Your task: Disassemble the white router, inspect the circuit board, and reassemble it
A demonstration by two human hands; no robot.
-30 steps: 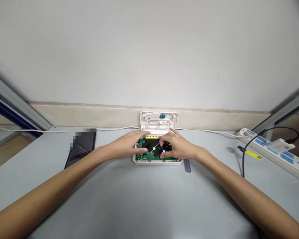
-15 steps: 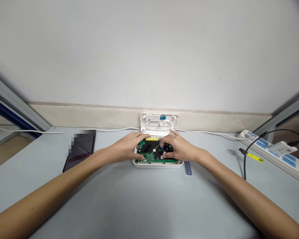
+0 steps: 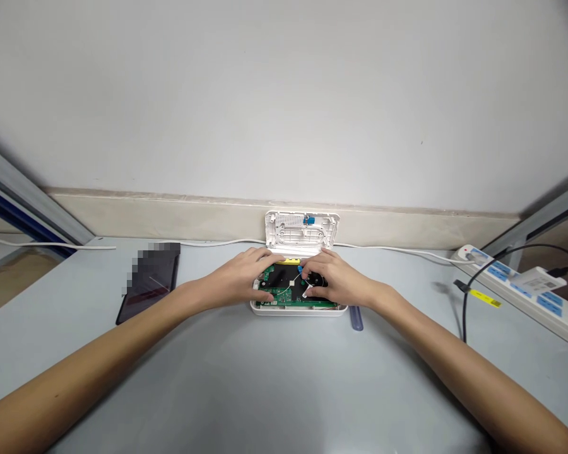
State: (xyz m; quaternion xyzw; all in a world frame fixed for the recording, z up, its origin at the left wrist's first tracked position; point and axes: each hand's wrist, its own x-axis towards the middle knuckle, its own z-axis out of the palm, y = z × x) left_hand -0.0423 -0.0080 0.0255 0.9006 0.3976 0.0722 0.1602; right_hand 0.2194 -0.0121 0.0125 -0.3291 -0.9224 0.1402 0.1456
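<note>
A green circuit board (image 3: 307,304) with a black plate (image 3: 284,277) on it lies in the white lower half of a router-like case (image 3: 299,311). My left hand (image 3: 239,275) grips the board's left end, thumb near the front edge and fingers at the back. My right hand (image 3: 338,277) curls around the right end. Its thumb lies by a small white piece (image 3: 305,292), its fingertips by a blue connector (image 3: 300,270). A thin white cable crosses the plate. Yellow ports (image 3: 291,260) show at the back; both palms hide the ends.
The white case cover (image 3: 300,230) leans upright against the wall behind. A dark tablet-like device (image 3: 151,284) lies left, a bluish translucent strip (image 3: 356,318) right of the case. A white power strip (image 3: 525,287) with a black cable (image 3: 464,315) is at far right.
The view has shifted slightly. Both hands keep nearly the same hold on the board, and the small white piece by my right thumb has turned a little.
</note>
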